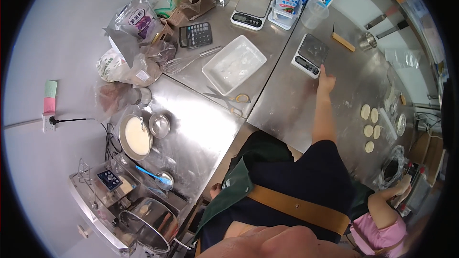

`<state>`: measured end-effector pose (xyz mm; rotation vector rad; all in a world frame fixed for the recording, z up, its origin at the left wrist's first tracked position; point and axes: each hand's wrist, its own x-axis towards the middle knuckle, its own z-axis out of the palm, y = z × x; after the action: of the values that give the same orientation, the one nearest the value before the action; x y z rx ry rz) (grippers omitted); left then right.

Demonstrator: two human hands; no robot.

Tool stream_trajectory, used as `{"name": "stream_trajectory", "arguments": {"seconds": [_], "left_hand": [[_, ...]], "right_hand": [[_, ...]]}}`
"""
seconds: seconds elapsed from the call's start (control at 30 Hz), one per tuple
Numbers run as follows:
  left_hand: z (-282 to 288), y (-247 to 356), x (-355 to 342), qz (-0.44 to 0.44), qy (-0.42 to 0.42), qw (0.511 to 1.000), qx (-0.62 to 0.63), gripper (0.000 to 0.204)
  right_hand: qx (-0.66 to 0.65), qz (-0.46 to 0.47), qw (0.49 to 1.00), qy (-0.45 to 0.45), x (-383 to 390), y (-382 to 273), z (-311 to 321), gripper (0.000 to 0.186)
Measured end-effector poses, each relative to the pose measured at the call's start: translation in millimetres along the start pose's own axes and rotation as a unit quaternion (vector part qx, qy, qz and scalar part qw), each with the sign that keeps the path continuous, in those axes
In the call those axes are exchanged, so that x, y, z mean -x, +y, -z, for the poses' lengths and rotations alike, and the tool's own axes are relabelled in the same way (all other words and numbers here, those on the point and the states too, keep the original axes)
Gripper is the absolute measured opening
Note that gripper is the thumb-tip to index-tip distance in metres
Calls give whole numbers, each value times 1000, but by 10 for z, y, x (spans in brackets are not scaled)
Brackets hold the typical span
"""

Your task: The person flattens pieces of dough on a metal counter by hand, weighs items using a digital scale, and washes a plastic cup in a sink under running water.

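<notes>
My right arm reaches out over the steel table. At its end my right hand (326,81) is closed at the near right corner of a white digital kitchen scale (306,65) with a dark weighing plate, one finger along its edge; the other fingers are partly hidden. Low at my side, my left hand (216,190) shows only in part beside the dark green apron (229,188), its fingers too small to make out. A wooden-handled tool (344,41) and a small metal cup (368,41) lie beyond the scale.
Several pale dough rounds (368,131) lie to the right. Left of the scale are a white tray (224,86), scissors (241,98), a whisk (189,62) and a calculator (195,34). A bowl of pale liquid (136,135) stands far left. Another person (382,210) works at lower right.
</notes>
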<state>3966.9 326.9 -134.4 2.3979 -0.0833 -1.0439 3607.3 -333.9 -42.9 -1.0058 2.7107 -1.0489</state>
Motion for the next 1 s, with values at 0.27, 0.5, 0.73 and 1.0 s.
{"name": "stream_trajectory", "arguments": {"seconds": [0.27,0.5,0.73,1.0], "left_hand": [[16,1114,462,68,-14,991,118,33],[-102,820,540,87,16,984,154,35],[-192,424,697,124,79,963,224,29],[-279,-233,889,165,66,946,271,21]], "right_hand": [[-157,-92,933,-310,-718,-210,-622,67],[-282,-205,840,-416,-765,-407,-611,71],[-364,-167,799,-449,88,-434,720,67],[-143,-27,699,-700,1185,429,981,68]]}}
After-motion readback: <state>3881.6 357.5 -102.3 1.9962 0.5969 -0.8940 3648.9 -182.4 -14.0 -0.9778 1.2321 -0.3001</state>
